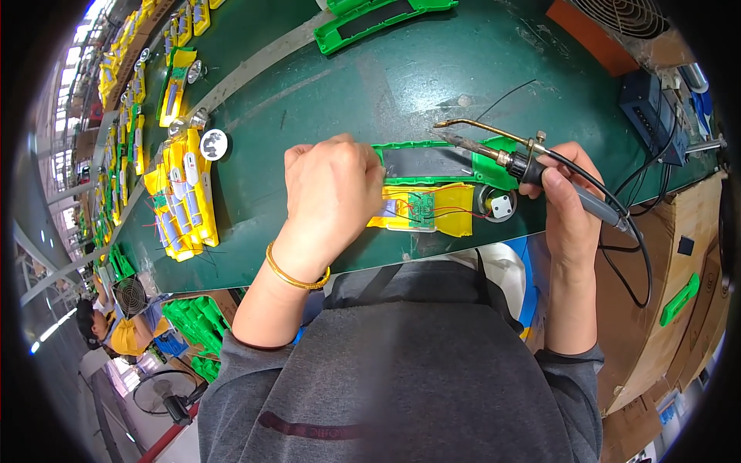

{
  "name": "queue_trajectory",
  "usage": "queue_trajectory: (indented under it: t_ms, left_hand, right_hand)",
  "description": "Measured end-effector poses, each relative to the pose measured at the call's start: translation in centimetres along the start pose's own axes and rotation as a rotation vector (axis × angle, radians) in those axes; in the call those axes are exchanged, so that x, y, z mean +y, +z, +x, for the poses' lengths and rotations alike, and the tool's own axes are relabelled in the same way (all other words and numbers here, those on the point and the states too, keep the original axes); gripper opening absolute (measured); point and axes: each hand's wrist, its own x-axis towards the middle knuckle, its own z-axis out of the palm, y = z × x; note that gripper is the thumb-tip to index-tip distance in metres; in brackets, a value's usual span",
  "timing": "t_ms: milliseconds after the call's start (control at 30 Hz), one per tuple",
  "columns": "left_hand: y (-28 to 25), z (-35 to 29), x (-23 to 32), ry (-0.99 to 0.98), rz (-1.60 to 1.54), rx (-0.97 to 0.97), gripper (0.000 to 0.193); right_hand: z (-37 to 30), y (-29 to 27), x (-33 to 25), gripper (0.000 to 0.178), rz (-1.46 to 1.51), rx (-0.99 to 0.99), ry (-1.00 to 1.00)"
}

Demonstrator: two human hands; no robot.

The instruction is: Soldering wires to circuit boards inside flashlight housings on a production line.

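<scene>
My right hand grips a soldering iron with a black and grey handle. A thin brass guide tube is clamped alongside it, and both tips point left above the table. My left hand, wearing a gold bangle, is closed with its back up; its fingertips and anything in them are hidden. It covers the left ends of a green plastic casing with a dark panel and a yellow housing. In the housing lie a small green circuit board and red wires, which run to a round lamp head.
Several yellow assemblies with batteries are stacked at the left, more behind them. Another green casing lies at the far edge. At right are a dark blue box with cables, a fan and cardboard. A co-worker sits at far left.
</scene>
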Motion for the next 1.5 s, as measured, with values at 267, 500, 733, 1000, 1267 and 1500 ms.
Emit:
queue_trajectory:
  t_ms: [267,500,733,1000,1267,1500]
  left_hand:
    - [-1.3,-0.9,-0.1,-0.016,-0.114,-0.054,0.008]
    - [-0.9,-1.3,-0.4,-0.046,-0.154,-0.029,0.007]
    - [-0.7,-0.6,-0.2,-0.005,-0.13,-0.01,0.006]
    - [-0.4,-0.1,-0.2,0.049,-0.056,0.004,0.007]
    - [0.0,0.0,-0.3,0.017,-0.129,-0.014,0.006]
    - [0.0,0.1,-0.4,0.037,-0.113,-0.001,0.007]
  right_hand:
    - [-0.4,-0.6,0.2,0.014,0.013,0.033,0.016]
    - [-0.2,-0.3,0.3,0.014,0.006,0.025,0.025]
    - [0.2,0.9,0.0,0.013,-0.118,-0.021,0.035]
    - [0.5,2.2,0.5,0.014,-0.333,-0.152,0.012]
    - [1.1,2.8,0.7,0.015,-0.394,-0.185,-0.018]
    - [1.1,3.0,0.8,0.011,-0.375,-0.199,0.058]
